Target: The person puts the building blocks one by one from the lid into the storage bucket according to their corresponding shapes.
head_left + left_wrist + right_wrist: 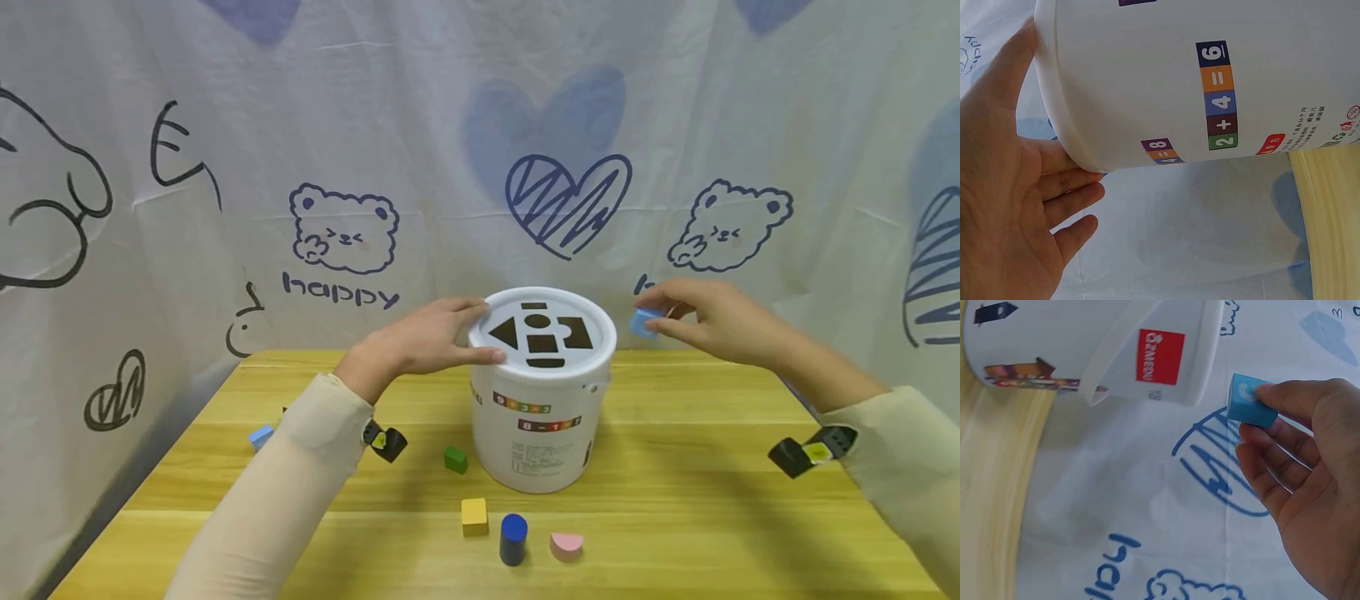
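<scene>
A white bucket (534,433) stands on the table, its white lid (491,321) cut with shaped holes. My left hand (431,337) rests on the lid's left edge, fingers spread against the rim; the left wrist view shows this hand (1016,181) beside the bucket's upper wall. Right of the lid and above the table, my right hand (720,321) pinches a light blue block (643,322) between thumb and fingers. A white mark shows on this block (1250,400) in the right wrist view, where the block is apart from the bucket.
In front of the bucket are a green block (455,459), a yellow block (474,517), a blue cylinder (513,539) and a pink half-round block (566,547). Another blue block (261,437) lies near my left sleeve. A printed curtain (442,250) hangs behind the wooden table (675,483).
</scene>
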### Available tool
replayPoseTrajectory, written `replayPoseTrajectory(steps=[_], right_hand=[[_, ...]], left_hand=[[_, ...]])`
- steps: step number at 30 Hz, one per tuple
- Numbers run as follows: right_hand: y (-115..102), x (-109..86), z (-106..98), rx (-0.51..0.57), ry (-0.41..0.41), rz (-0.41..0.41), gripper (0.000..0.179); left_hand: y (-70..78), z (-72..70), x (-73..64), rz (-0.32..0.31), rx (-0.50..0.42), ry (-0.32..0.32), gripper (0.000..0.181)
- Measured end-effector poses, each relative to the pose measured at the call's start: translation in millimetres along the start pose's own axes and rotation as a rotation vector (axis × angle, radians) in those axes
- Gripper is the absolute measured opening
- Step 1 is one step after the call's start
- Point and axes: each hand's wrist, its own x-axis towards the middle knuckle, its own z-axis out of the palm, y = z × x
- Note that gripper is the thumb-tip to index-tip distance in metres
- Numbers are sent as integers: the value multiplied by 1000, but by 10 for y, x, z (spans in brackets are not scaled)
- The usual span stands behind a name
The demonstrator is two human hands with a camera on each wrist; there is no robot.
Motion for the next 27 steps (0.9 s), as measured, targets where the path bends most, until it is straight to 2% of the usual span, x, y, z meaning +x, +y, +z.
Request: replayPoseTrajectory(steps=[6, 13, 27], right_hand=[[-121, 192, -21, 0, -18, 41, 28], [-212, 402, -13, 23, -42, 6, 27], [-297, 906, 31, 49, -133, 38, 26]], left_hand=[[2, 3, -1, 0, 6, 3, 106], [-2, 3, 1, 5, 13, 6, 106], [-5, 7, 6, 3, 0, 8, 103]])
